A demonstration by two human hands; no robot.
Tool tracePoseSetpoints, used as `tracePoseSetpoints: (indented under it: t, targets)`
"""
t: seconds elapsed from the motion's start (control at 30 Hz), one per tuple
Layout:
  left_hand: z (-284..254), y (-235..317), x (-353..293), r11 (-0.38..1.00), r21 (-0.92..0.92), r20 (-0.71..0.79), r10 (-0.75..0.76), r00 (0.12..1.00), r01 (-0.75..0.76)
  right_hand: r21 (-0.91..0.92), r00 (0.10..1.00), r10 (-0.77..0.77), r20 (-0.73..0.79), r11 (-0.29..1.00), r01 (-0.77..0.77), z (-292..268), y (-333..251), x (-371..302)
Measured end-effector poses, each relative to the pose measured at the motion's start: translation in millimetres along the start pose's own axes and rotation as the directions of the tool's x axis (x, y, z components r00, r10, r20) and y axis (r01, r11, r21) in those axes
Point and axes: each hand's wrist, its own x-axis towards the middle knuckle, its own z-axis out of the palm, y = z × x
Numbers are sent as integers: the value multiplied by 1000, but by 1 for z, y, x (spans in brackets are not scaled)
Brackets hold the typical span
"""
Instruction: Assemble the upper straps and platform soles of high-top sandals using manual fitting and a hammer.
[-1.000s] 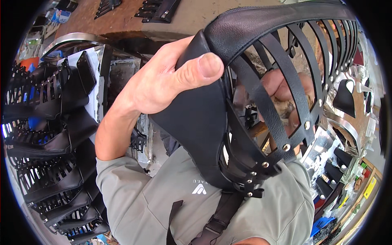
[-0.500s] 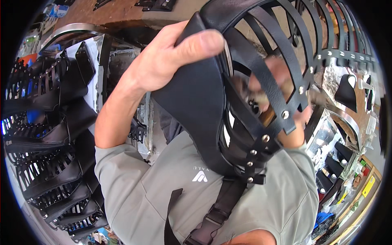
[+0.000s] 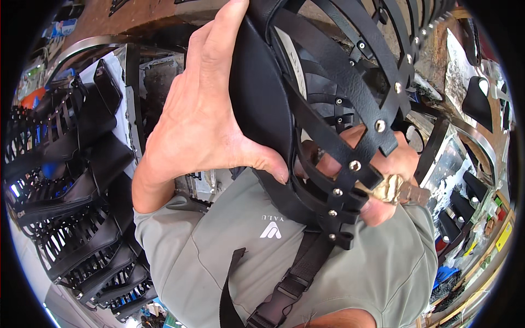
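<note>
A large black leather basket of crossed, riveted straps (image 3: 350, 104) with a smooth, padded solid panel (image 3: 261, 90) fills the middle, close to me. My left hand (image 3: 202, 115) holds it by the panel, thumb pressing near the lower edge and fingers stretched up along its left side. Behind the lower right straps, my right hand (image 3: 402, 156) is closed round a tool handle (image 3: 387, 189), tan and crinkled with a darker brown end. The tool's working end is hidden by the straps and fingers.
Similar black strapped leather pieces (image 3: 93, 235) are stacked at the left. A brown workbench (image 3: 153, 24) runs along the top. Smaller black leather parts (image 3: 478, 104) lie at the right, near a metal-rimmed surface (image 3: 445, 158). A buckled black strap (image 3: 284, 290) hangs on my chest.
My left hand has turned, its thumb moving from the panel's upper edge to its lower edge. The leather basket has tilted slightly. My right hand moved lower, and its tool handle shows more clearly.
</note>
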Motion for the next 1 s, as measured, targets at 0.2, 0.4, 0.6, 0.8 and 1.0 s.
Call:
tracePoseSetpoints:
  t: [0.2, 0.4, 0.6, 0.8, 1.0]
  targets:
    - [2, -12, 1, 995, -51, 34, 82, 996, -80, 114, 867, 497, -33, 864, -491, -5, -5, -8]
    - [60, -48, -20, 338, -708, -360, 583, 728, -620, 564, 981, 189, 44, 806, -181, -10, -2, 25]
    - [47, 11, -45, -3, -989, 119, -612, 781, 149, 218, 922, 378, 91, 895, -388, -11, 9, 33]
    - [60, 16, -67, -154, -978, 205, -592, 780, 140, 277, 864, 387, 322, 835, -476, -9, 5, 25]
    - [50, 32, -65, -113, -976, 214, -649, 730, 185, 175, 915, 234, 329, 937, -302, 9, -2, 25]
